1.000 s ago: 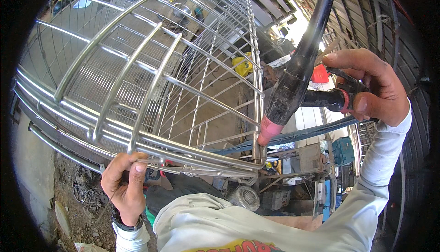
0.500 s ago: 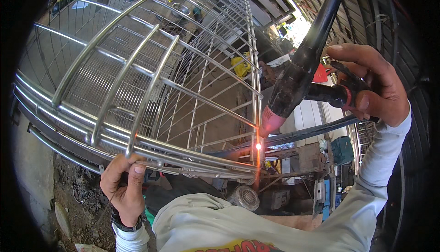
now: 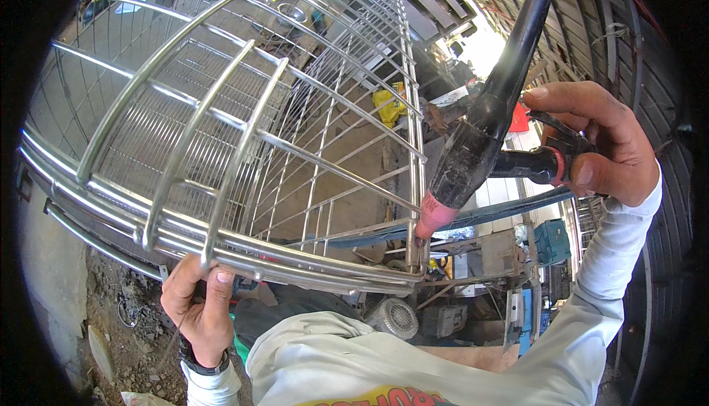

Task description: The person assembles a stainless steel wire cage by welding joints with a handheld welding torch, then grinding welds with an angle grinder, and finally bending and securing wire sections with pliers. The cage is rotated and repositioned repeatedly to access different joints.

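My right hand (image 3: 609, 136) is closed around the black handle of a welding torch (image 3: 465, 158) with a pink nozzle. The nozzle tip is at the right corner post of a shiny metal-bar cage (image 3: 317, 158). No arc glows there. Lower left, my left hand (image 3: 199, 302) is closed, thumb and fingers pinched together just under the cage's lower rails. A thin metal rod (image 3: 174, 334) seems to trail down from these fingers; where its other end lies I cannot make out. The fingertips are against or very near the lowest rail.
The torch's thick black hose (image 3: 533, 18) rises to the top edge. Beyond the cage lies a yellow bag (image 3: 388, 104). Below the corner are a ribbed wheel (image 3: 394, 319) and a cluttered bench with a teal box (image 3: 552, 241). Rubble ground (image 3: 133, 332) is at lower left.
The bright arc and orange glow at the cage corner have gone out. The torch nozzle has shifted slightly down and left in view. My left hand has hardly moved.
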{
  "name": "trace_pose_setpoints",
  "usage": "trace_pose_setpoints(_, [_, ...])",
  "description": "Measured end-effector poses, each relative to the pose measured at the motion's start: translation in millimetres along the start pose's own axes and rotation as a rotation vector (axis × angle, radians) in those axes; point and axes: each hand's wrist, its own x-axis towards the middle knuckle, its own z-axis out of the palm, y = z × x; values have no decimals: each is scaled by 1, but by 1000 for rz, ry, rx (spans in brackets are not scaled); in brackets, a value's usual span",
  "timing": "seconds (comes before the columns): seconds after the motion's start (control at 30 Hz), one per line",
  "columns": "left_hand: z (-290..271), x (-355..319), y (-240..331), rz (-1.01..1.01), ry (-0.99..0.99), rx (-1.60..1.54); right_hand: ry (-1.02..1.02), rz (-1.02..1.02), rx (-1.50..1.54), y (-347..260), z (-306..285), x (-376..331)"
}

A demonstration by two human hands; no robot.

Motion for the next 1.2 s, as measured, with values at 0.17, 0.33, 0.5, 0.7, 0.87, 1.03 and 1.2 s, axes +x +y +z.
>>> trace_pose_setpoints(0.17, [4,-2,0,18,3,6,-13,-56,0,7,0,-2])
trace_pose_setpoints(0.33, [8,-4,-3,28,1,12,-11,-114,-16,13,4,-3])
trace_pose_setpoints(0.5, [16,-9,-13,114,14,33,19,-105,59,20,8,-11])
trace_pose_setpoints(0.7, [21,-5,3,6,65,-6,243,-27,272,31,21,-12])
trace_pose_setpoints(0.87, [6,-7,-4,-36,-73,99,295,31,228,37,22,-24])
trace_pose_setpoints(1.03, [-4,4,1,-14,-35,87,298,62,289,65,26,-23])
trace_pose_setpoints(1.2, [-34,5,3,51,-1,150,462,152,436,86,49,-14])
